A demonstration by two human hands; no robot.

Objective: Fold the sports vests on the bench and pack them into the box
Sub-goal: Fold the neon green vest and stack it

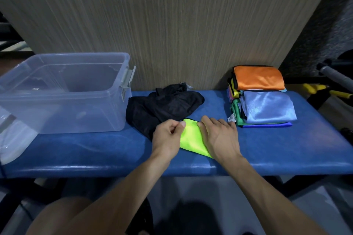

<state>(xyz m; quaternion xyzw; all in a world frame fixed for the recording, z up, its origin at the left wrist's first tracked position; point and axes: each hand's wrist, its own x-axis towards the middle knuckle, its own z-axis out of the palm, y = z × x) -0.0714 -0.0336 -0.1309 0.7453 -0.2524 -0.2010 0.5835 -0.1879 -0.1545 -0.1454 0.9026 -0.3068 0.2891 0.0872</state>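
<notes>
Bare forearms — no sleeves (wrists unadorned)

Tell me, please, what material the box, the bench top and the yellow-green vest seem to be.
The box looks like clear, glossy hard plastic: the wall shows through it. The bench top seems padded blue vinyl or leather-like cover, with shiny highlights along its front edge. The yellow-green vest appears thin, smooth synthetic fabric, slightly glossy; the weave is too small to tell.

A tall panel (172, 15) with fine vertical wood grain stands behind a blue padded bench (286, 149). Dark speckled wall (328, 30) at right. Grey floor (315, 210) below. Yellow-handled gym gear (324, 89) at far right. Dim light.
</notes>
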